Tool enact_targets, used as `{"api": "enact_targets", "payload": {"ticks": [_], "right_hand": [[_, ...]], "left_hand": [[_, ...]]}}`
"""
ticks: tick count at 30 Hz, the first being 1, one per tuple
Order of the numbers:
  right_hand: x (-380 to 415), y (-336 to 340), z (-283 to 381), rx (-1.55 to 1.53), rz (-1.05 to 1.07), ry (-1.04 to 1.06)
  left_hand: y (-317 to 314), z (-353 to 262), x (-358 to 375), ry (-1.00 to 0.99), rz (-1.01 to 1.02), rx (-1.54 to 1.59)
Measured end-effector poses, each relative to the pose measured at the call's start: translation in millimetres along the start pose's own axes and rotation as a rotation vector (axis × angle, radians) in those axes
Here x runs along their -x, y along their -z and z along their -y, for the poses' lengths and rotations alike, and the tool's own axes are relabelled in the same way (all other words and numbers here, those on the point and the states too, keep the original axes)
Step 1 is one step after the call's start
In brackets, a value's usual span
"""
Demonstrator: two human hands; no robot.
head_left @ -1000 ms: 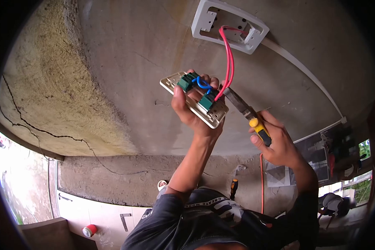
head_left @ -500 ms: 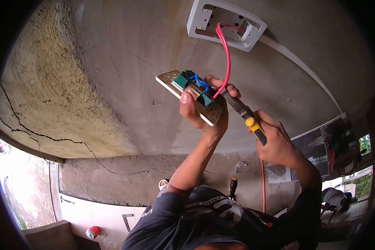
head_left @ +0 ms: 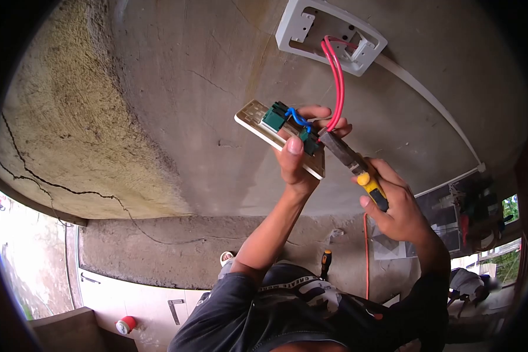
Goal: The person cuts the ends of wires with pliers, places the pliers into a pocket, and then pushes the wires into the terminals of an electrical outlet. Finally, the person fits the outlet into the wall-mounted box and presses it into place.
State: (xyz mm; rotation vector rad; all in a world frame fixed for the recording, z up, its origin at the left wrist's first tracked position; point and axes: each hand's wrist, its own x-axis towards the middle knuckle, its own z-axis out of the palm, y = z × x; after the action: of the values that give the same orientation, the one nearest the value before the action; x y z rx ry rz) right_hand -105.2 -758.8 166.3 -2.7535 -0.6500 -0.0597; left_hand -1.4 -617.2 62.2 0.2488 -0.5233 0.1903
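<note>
My left hand (head_left: 299, 161) is closed round a white switch plate (head_left: 253, 120), thumb on its back and fingers behind the far edge. Green modules (head_left: 274, 117) sit on the back of the plate, and a short blue wire (head_left: 300, 119) loops between them. Pliers with yellow and black handles (head_left: 347, 154) are gripped in my right hand (head_left: 398, 202). Their jaws are right at the red wires (head_left: 338, 88), close beside the lower green module. Those red wires run up into a white wall box (head_left: 287, 32).
White trunking (head_left: 434, 94) runs along the wall from the box. An orange-and-black screwdriver (head_left: 326, 264) and an orange cable (head_left: 366, 258) lie below. A red-and-white can (head_left: 125, 324) stands on a pale surface at lower left. Another person (head_left: 468, 284) is bent over at far right.
The plate, both hands and the pliers have shifted slightly right in view, as has the wall box. The plier jaws now overlap the red wires' lower end, and two red strands show apart.
</note>
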Motion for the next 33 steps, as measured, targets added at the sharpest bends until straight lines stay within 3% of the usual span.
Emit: {"api": "enact_targets", "payload": {"ticks": [12,19,25,33], "right_hand": [[4,7,14,-0.020,0.014,-0.088],[7,8,15,-0.009,0.034,-0.116],[5,3,13,-0.226,0.103,-0.182],[6,7,16,-0.095,0.035,-0.126]], "left_hand": [[8,3,0,0.083,0.123,0.260],[-1,1,0,0.021,0.065,0.121],[0,7,0,-0.057,0.099,0.276],[3,4,1,0.007,0.101,0.140]]}}
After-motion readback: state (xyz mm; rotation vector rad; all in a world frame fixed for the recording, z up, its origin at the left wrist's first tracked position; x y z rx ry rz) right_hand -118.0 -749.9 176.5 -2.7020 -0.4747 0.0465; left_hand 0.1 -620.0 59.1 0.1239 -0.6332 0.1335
